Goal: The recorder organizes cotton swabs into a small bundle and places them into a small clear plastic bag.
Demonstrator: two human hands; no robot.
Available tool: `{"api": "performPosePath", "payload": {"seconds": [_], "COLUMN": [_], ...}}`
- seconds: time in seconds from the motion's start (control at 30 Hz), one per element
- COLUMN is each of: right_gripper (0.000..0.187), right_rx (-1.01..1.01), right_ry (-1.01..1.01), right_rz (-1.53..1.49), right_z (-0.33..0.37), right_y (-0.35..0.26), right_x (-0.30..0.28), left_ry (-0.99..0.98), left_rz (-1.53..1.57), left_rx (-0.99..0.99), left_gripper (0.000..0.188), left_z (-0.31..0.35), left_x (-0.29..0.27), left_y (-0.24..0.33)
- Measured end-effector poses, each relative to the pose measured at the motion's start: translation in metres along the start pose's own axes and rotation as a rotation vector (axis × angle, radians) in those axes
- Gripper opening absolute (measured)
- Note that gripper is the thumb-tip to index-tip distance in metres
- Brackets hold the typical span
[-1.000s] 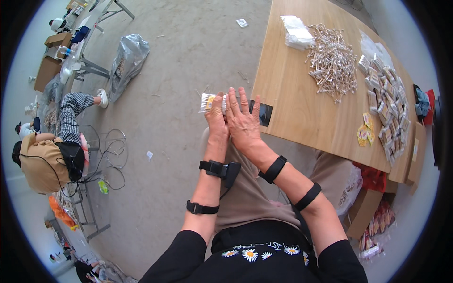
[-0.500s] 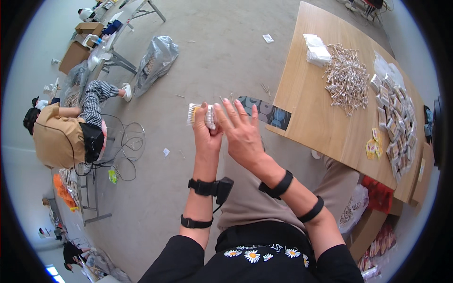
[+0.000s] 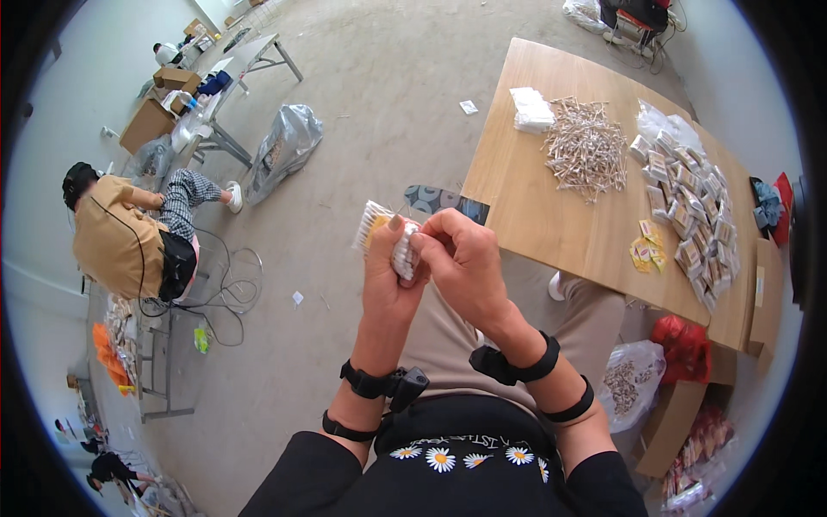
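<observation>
Swab bundle [image 3: 368, 227], just one, sits in the left hand [image 3: 389, 274], which is closed round it beside the worktop [image 3: 530, 202]; the right hand [image 3: 465, 269] bunches its fingers at one end, grip unclear. Done: one heap of packed bundles [image 3: 693, 211], too overlapped to count. Left: one pile of loose swabs [image 3: 586, 146], uncountable, and one stack of white bags [image 3: 531, 109].

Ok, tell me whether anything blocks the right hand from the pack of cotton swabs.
Nothing visible does: the right hand is at the right end of the swab pack, which the left hand grips with its thumb across it.
</observation>
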State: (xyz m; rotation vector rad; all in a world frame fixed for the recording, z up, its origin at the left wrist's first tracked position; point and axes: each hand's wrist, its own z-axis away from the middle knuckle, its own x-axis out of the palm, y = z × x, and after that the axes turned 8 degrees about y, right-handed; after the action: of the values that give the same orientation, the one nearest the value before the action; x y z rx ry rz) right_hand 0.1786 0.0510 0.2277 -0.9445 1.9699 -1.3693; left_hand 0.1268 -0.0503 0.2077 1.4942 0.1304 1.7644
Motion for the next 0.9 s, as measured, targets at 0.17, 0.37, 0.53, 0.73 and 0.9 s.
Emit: {"api": "performPosePath", "payload": {"seconds": [0.17,0.37,0.53,0.73,0.9], "right_gripper": [0.012,0.012,0.011,0.011,0.009], "right_rx": [-0.037,-0.060,-0.127,0.024,0.017], "right_ry": [0.026,0.027,0.073,0.082,0.022], "right_rz": [-0.001,-0.044,-0.006,-0.128,-0.090], "right_z": [0.009,0.014,0.020,0.025,0.033], "right_y": [-0.014,-0.023,-0.034,-0.032,-0.021], "right_x": [-0.013,-0.023,-0.028,-0.027,-0.019], "left_ry": [0.010,-0.072,-0.051,0.029,0.059], "left_rz": [-0.016,-0.043,-0.016,0.066,0.058], "left_rx": [0.026,0.019,0.059,0.077,0.113], "left_gripper": [0.019,0.018,0.018,0.023,0.031], "left_z": [0.018,0.027,0.032,0.021,0.020], "left_x": [0.016,0.021,0.034,0.039,0.046], "left_y": [-0.005,-0.004,-0.004,-0.003,-0.003]}}
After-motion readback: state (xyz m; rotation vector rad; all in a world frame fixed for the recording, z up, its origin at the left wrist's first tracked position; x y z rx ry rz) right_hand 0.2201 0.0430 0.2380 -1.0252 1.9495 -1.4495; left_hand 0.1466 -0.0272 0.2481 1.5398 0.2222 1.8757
